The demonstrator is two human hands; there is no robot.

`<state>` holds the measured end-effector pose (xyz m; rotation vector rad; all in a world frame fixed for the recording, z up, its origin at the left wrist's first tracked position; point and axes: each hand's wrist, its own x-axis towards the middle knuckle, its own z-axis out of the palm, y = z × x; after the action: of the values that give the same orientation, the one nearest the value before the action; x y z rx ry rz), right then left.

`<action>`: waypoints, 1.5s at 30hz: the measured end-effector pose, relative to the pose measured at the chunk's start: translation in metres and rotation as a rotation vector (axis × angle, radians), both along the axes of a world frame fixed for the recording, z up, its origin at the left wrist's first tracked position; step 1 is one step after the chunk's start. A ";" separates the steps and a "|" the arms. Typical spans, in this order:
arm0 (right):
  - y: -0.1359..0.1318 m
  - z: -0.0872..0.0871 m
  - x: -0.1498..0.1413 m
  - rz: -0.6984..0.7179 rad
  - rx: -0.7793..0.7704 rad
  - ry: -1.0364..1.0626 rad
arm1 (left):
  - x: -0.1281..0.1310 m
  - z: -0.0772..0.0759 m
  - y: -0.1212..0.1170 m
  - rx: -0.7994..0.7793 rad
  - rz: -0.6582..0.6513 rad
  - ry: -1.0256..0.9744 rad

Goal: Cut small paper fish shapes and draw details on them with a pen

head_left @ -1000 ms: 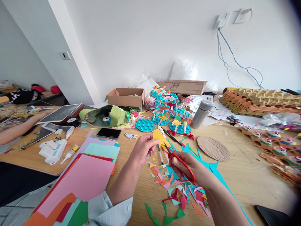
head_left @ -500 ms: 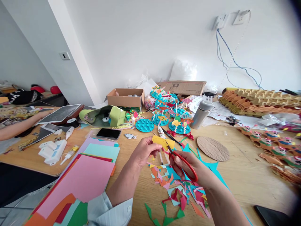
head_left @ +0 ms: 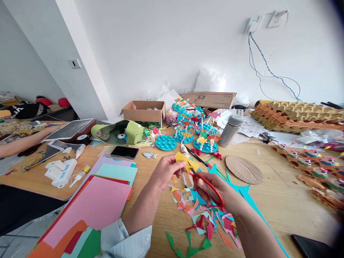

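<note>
On my head feed, the left hand's grip (head_left: 164,172) pinches yellow paper (head_left: 182,157), and the right hand's grip (head_left: 228,192) holds red-handled scissors (head_left: 217,194) against it; colored scraps (head_left: 210,229) litter the table (head_left: 158,218) below.

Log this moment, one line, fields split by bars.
left hand: pinching yellow paper | right hand: holding red-handled scissors, blades at the paper | below: colored paper scraps on wooden table
</note>
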<state>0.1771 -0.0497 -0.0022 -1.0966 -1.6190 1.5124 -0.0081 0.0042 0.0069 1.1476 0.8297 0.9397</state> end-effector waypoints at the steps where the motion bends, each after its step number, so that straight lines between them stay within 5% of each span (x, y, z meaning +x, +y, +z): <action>1: 0.000 0.000 0.000 -0.002 0.004 0.000 | 0.000 -0.001 0.001 0.000 0.009 0.012; 20: 0.001 -0.005 0.001 0.011 -0.009 0.035 | 0.004 0.002 -0.002 -0.070 -0.020 -0.112; 45: 0.001 -0.005 0.002 0.021 -0.015 0.042 | 0.006 0.004 -0.005 -0.013 0.008 0.005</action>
<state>0.1788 -0.0488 -0.0073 -1.0529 -1.5975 1.5535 -0.0018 -0.0003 0.0106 1.1369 0.8431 0.9372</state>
